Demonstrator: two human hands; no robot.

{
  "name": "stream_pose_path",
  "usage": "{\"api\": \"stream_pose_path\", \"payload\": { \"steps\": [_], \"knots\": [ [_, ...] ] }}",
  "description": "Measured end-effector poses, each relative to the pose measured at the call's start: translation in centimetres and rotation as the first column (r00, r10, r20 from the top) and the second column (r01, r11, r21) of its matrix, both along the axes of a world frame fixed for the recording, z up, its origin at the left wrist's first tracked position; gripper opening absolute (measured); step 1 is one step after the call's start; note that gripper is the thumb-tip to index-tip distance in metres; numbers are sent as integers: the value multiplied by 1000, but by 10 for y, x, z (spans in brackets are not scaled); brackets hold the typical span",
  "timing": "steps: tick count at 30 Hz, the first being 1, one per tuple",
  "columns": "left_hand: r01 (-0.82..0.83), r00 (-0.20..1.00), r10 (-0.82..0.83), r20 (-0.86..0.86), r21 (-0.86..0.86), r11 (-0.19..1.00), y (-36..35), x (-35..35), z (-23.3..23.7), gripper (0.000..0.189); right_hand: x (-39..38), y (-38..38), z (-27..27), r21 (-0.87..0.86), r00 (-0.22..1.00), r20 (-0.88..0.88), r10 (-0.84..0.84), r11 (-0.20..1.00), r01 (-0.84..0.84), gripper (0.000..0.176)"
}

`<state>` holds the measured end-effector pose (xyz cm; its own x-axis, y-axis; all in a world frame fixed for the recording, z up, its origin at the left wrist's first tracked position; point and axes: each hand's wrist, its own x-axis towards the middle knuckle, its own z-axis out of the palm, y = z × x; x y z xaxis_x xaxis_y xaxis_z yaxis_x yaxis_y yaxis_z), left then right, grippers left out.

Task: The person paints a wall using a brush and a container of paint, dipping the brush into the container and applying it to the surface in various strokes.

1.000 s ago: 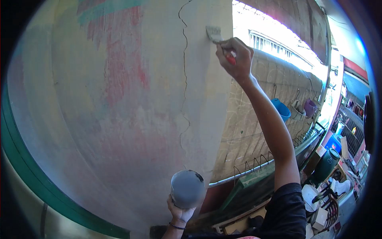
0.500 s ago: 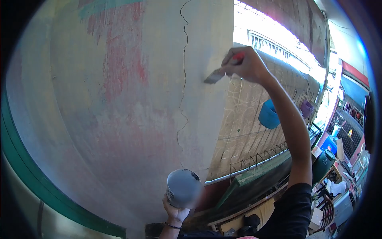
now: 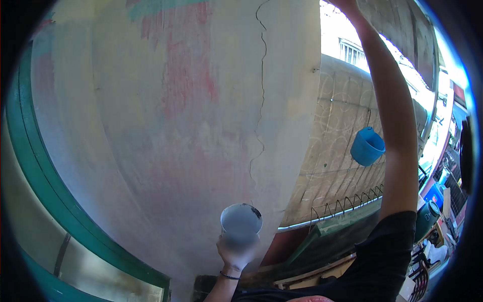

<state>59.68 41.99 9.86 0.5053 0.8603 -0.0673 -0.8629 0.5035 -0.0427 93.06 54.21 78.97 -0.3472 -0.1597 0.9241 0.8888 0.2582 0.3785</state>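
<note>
In my left hand is a round paint container, held up low in the middle of the view, with a dark smear on its rim; a blur covers its lower part and my fingers. My right arm reaches up, and only the edge of my right hand shows at the top border. Its fingers and anything in them are out of view. Before me stands a wall with patchy cream, pink and teal paint and a long vertical crack.
A blue bucket hangs on a patterned tan sheet to the right. Below it runs a wire rack above a green ledge. A green frame curves along the left. Chairs and household things crowd the lower right.
My right hand has risen from beside the wall's right edge to the top border, and the brush has left view. The view has shifted, so the wall and blue bucket appear further right.
</note>
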Motion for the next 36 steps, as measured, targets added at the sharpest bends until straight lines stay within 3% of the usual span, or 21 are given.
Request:
{"api": "stream_pose_path", "payload": {
  "steps": [3, 6, 8, 9, 11, 13, 15, 17, 19, 22, 25, 26, 28, 29, 32, 33, 36],
  "knots": [
    [-7, 1000, 7, 0, 42, 999, 2, 1, -7, 77, -6, 11, 7, -9, 937, 70, 341, 940, -341, 13],
    [-6, 1000, 6, -4, 17, 1000, 5, 2, -10, 75, 2, 22, -5, -32, 911, 212, 354, 934, -355, 10],
    [2, 1000, -2, -9, -7, 1000, 3, 2, -11, 75, 1, 14, -40, -160, 1000, 9, 25, 987, -24, 9],
    [8, 1000, -8, -9, -1, 1000, 3, 2, -10, 75, -1, 8, -59, -238, 985, -71, -155, 962, 134, 8],
    [17, 1000, -17, -16, 18, 1000, 4, 3, -5, 74, 10, 12, -99, -66, 957, 275, -92, 991, 115, 11],
    [25, 999, -24, -26, 24, 999, 2, 2, 0, 74, 4, -1, -151, -244, 964, 262, 48, 970, 18, 12],
    [33, 999, -33, -24, 14, 999, 1, 0, 5, 73, -10, -21, -208, -354, 973, 224, 59, 935, 25, 13],
    [37, 999, -37, -17, 6, 999, 3, 0, 8, 72, -27, -55, -254, -485, 964, 263, -35, 859, 164, 11],
    [40, 999, -40, -13, 3, 999, 4, -1, 10, 73, -35, -73, -290, -625, 952, 305, 9, 756, 194, 11],
    [49, 999, -49, -1, 1, 999, 4, -2, 15, 73, -48, -90, -320, -721, 942, 287, 173, 686, 94, 10],
    [53, 999, -53, -5, 3, 999, 4, -1, 11, 72, -55, -96, -297, -842, 974, 119, 195, 540, -5, 7],
    [59, 998, -59, -2, -2, 998, 3, -1, 9, 72, -55, -93, -283, -832, 981, 79, 178, 553, -33, 5],
    [79, 997, -79, 11, -22, 997, 2, -3, 6, 73, -44, -79, -249, -819, 998, 21, 67, 574, -21, 2],
    [85, 996, -85, 13, -33, 996, 0, -5, 6, 74, -46, -75, -230, -855, 988, -153, -30, 505, -117, 4],
    [72, 997, -72, 0, -13, 997, -1, -2, 8, 79, -23, -46, -170, -715, 994, -103, 20, 693, -88, 10],
    [66, 998, -66, -18, 6, 998, 0, -2, 4, 81, -17, -37, -149, -711, 983, -154, 105, 678, -184, 11],
    [65, 998, -65, -20, -1, 998, 1, -2, -4, 82, -20, -29, -93, -483, 999, 6, -54, 874, 51, 12]
  ]
}}
